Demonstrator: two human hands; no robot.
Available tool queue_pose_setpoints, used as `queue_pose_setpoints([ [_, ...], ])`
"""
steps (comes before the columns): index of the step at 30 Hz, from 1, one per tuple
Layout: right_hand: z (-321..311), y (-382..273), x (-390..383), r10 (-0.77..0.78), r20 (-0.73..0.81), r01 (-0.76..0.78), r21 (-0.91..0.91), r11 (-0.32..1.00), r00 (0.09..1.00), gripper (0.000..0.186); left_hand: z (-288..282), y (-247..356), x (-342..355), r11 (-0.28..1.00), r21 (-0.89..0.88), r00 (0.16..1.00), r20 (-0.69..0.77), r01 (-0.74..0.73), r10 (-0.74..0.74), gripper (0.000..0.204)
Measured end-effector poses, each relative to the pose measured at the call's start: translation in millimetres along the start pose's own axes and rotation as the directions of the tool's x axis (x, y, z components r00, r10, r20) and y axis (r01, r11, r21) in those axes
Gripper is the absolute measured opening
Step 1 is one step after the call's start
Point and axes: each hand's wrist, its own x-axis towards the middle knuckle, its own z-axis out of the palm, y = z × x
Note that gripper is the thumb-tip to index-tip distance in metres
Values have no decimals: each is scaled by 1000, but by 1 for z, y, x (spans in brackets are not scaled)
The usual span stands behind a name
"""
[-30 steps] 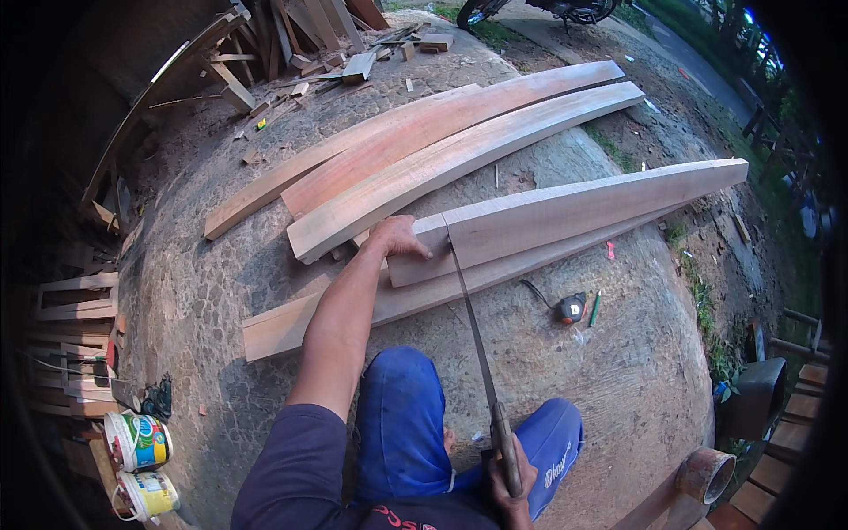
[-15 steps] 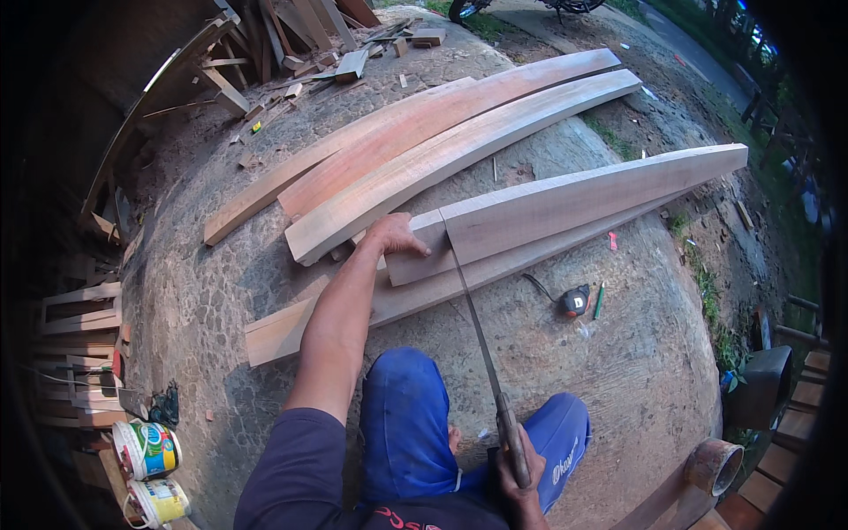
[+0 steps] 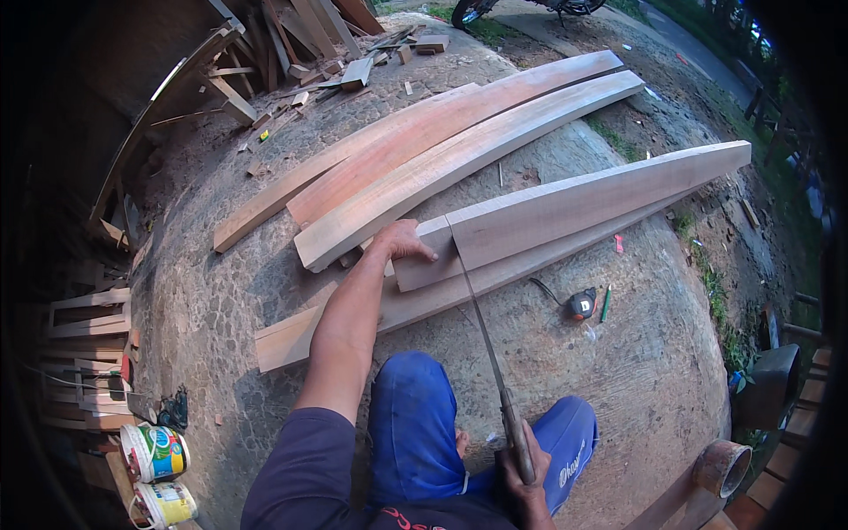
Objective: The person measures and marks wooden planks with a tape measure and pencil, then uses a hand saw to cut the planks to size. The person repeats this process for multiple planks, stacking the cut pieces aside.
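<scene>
Your left hand is clamped over the short end of the board, and your right hand is closed around the handle of the saw. The board lies on another plank in front of you. A cut runs from its far edge to the blade — partway through, it seems — and the short end hasn't parted; the remaining depth is hidden.

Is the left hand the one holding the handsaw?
No, the right hand holds the handsaw by its handle, while the left hand rests on the wooden board.
</scene>
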Motion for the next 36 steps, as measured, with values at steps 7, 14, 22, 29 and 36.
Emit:
queue_pose_setpoints([
  [7, 93, 13, 202, -170, -68, 175, 75, 982, 983, 66, 26, 21, -44, 983, 166, 980, -196, 80, -47, 82],
  [14, 26, 17, 57, -63, 34, 65, -71, 995, 997, 65, 5, 12, -20, 994, 106, 998, -59, 30, -24, 89],
  [22, 89, 26, 186, -115, -40, 119, 105, 987, 993, 65, 28, 24, -52, 988, 142, 981, -192, 65, -37, 84],
  [29, 39, 23, 69, -48, 22, 48, 1, 999, 999, 66, 3, 10, -22, 998, 63, 998, -64, 17, -13, 88],
  [36, 47, 12, 96, -171, -17, 170, -52, 984, 985, 64, 25, 13, -32, 992, 119, 992, -123, 40, -26, 89],
])
